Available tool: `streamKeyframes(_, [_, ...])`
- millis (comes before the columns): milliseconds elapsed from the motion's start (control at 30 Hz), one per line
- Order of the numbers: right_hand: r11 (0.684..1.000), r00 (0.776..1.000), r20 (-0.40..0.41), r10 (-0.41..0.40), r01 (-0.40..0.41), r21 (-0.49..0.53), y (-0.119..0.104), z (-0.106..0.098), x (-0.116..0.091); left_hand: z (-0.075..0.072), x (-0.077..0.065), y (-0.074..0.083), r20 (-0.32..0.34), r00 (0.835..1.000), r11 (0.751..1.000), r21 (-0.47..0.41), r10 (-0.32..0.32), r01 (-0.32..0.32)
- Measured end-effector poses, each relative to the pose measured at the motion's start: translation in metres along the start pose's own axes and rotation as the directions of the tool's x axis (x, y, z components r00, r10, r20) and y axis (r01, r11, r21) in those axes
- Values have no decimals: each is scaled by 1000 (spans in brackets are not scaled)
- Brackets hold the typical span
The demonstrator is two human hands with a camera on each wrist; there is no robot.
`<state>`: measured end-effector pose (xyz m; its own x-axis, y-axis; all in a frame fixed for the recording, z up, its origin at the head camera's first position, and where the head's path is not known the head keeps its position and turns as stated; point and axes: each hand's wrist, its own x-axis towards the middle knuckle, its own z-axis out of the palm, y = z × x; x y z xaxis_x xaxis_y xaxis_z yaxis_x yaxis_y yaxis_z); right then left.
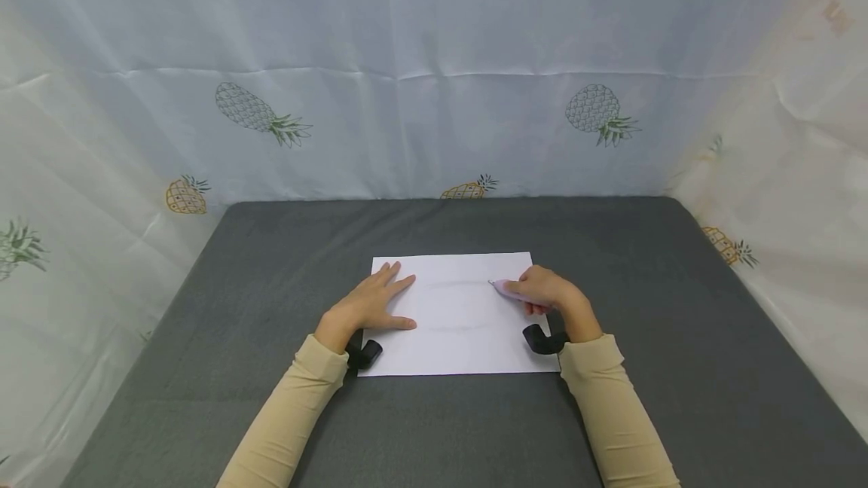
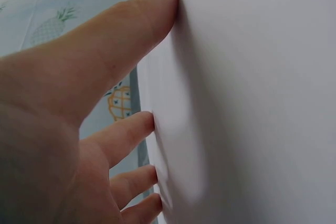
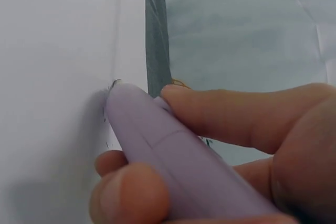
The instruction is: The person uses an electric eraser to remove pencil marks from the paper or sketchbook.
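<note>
A white sheet of paper [image 1: 461, 352] lies on the dark grey table, with faint crease-like lines running across it. On its left part rests my left hand [image 1: 373, 301], fingers spread; the left wrist view shows the thumb [image 2: 152, 11] and fingertips touching the paper. My right hand [image 1: 548, 289] grips a thick lilac pen-shaped tool [image 3: 157, 140] between thumb and fingers. The index fingertip sits at a small raised slider [image 3: 163, 103] on it. Its small dark tip meets the paper toward the upper right. A few short dark marks [image 3: 104, 113] show beside the tip.
The dark grey table [image 1: 298, 247] extends around the sheet on every side. White curtains with pineapple prints [image 1: 434, 134] hang behind the table and along both sides. A black wrist mount [image 1: 542, 340] on each wrist overlaps the paper's lower corners.
</note>
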<state>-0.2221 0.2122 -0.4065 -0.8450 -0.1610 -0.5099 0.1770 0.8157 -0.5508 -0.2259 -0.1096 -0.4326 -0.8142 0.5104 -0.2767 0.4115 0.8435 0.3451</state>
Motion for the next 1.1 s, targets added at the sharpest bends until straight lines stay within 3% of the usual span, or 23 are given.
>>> streamKeyframes(267, [1000,999,23,26,-26,-18,7,-7,-5,2,1,-1,-8,1000,1000,7,18,-18])
streamKeyframes(633, [1000,1000,5,-8,8,-2,1,-4,-3,1,0,-1,-8,1000,1000,0,16,-16])
streamKeyframes(933, [1000,998,59,-14,16,-21,1,-9,-9,1,1,-1,-5,1000,1000,0,11,-11])
streamKeyframes(1100, [999,1000,29,-6,7,-33,0,-5,-6,2,2,-2,-8,1000,1000,9,14,-14])
